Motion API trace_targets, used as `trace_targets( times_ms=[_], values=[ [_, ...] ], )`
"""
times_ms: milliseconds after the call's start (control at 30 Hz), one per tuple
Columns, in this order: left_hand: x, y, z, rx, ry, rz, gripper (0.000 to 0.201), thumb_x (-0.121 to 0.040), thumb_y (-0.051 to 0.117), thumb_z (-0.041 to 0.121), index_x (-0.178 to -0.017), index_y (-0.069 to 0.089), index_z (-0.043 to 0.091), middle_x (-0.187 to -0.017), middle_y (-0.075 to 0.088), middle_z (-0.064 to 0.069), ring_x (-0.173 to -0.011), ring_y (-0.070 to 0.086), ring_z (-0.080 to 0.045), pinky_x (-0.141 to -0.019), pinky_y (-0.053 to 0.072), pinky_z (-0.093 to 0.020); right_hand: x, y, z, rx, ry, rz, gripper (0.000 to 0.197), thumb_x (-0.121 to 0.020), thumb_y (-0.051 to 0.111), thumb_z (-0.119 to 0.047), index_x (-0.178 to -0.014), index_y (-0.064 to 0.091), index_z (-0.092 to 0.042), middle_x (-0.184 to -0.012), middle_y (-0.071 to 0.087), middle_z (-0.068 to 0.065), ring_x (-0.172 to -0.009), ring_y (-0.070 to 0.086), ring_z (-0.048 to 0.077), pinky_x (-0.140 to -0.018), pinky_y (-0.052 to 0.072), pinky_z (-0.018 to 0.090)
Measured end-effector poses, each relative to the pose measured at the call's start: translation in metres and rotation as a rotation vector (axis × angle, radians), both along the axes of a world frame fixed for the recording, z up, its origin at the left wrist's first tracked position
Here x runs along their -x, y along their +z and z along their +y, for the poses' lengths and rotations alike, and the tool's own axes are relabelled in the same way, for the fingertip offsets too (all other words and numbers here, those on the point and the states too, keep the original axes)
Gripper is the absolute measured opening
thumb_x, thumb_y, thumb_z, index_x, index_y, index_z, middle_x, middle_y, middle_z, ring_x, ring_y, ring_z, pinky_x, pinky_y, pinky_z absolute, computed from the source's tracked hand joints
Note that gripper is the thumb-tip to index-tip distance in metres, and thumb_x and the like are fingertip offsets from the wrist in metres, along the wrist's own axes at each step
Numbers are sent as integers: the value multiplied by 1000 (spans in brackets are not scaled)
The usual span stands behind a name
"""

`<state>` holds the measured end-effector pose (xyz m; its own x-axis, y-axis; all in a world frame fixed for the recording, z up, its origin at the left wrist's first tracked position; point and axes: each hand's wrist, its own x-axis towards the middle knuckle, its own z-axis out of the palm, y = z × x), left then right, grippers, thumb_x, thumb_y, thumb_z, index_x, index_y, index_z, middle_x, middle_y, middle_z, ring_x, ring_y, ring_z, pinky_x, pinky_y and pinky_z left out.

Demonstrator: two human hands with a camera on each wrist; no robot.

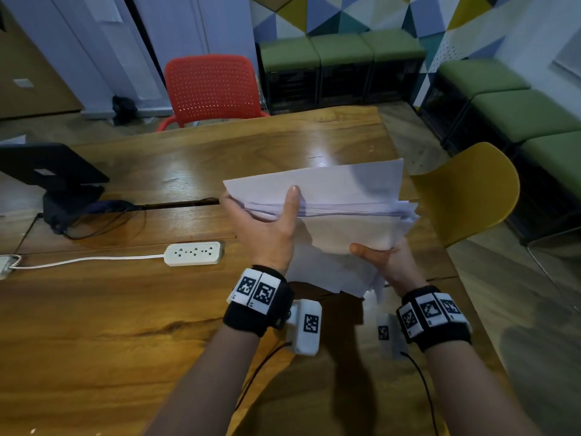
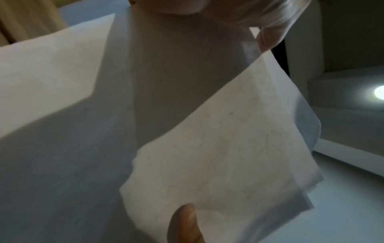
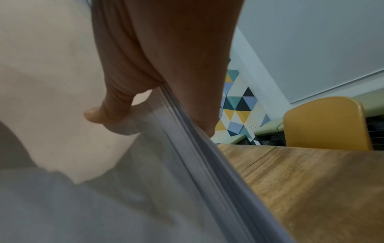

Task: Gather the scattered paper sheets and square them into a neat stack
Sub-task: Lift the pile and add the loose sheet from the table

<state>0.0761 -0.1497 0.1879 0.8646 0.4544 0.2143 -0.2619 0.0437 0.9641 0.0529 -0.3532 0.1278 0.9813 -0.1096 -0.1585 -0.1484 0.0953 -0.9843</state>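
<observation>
We see both hands gripping the paper sheets (image 1: 330,196) above the table (image 1: 125,309): left hand (image 1: 267,228) clamps the left edge, thumb on top; right hand (image 1: 386,259) curls under the right corner, thumb on sheets; edges uneven

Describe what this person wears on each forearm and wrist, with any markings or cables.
Both forearms are bare, with no sleeves. The left wrist carries a black band with white square tiles printed with black-and-white codes. A white box with the same kind of code hangs beside it, trailing a thin dark cable. The right wrist wears a matching band, box and cable.
</observation>
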Motion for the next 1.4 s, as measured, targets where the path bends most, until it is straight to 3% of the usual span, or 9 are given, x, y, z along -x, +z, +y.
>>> trace_targets(
  times_ms=[133,300,433,700,800,933,1100,1266,1400],
  values=[
    [0,-6,9,-128,-124,7,86,-63,83,46,-124,34,10,-118,51,-17,-107,58,-23,-93,52,-41,0,-4,-7,48,-11,33,29,-75,74,2,-95,67,-18,-97,71,2,-85,69,11,-76,58,29],
    [13,-11,18,-76,-151,-23,90,-64,67,70,-122,41,7,-101,54,3,-86,58,5,-74,47,-14,1,-5,-7,18,6,54,29,-75,73,4,-98,68,-13,-98,71,5,-81,71,7,-68,58,21],
    [5,5,12,-7,-1,33,88,-56,64,78,-117,42,19,-103,52,-1,-87,57,-3,-75,44,-11,0,-3,-1,27,2,24,35,-73,75,6,-103,67,-11,-96,73,2,-80,72,7,-64,56,18],
    [-3,9,-7,-183,161,111,80,-63,83,35,-127,38,20,-118,44,0,-102,53,-15,-86,42,-14,6,3,2,3,-10,-5,28,-75,73,7,-96,70,-12,-80,77,-7,-73,73,6,-61,57,21],
    [4,9,-14,-341,110,82,83,-62,83,38,-128,36,25,-122,42,4,-106,51,-12,-92,47,-31,4,4,2,10,-19,-33,33,-74,73,7,-95,70,-18,-92,75,-3,-80,73,8,-69,60,26],
    [3,10,-7,-332,42,12,92,-58,85,48,-131,36,21,-128,42,-1,-111,52,-13,-95,45,-27,2,6,1,42,-46,-62,29,-78,70,7,-90,68,-20,-79,75,-11,-74,71,0,-64,55,16],
    [-2,-25,24,-175,-261,88,111,-51,88,45,-139,26,20,-132,47,-2,-120,51,-8,-97,50,-24,2,9,0,39,-137,-64,17,-85,65,-3,-97,66,-16,-96,71,2,-85,71,8,-79,59,28],
    [1,-58,34,-259,-296,323,64,-59,86,16,-116,57,9,-101,65,6,-103,64,-20,-67,49,-7,-4,36,0,8,-64,-162,21,-87,60,2,-97,64,-16,-89,72,-6,-79,70,-1,-67,53,13],
    [-3,-70,34,-138,-227,431,36,-73,73,-4,-105,62,6,-93,65,-1,-93,63,-26,-66,46,-16,-11,21,0,35,-37,-35,25,-80,70,1,-91,66,-21,-85,73,-8,-85,70,11,-72,56,23]
  ],
)
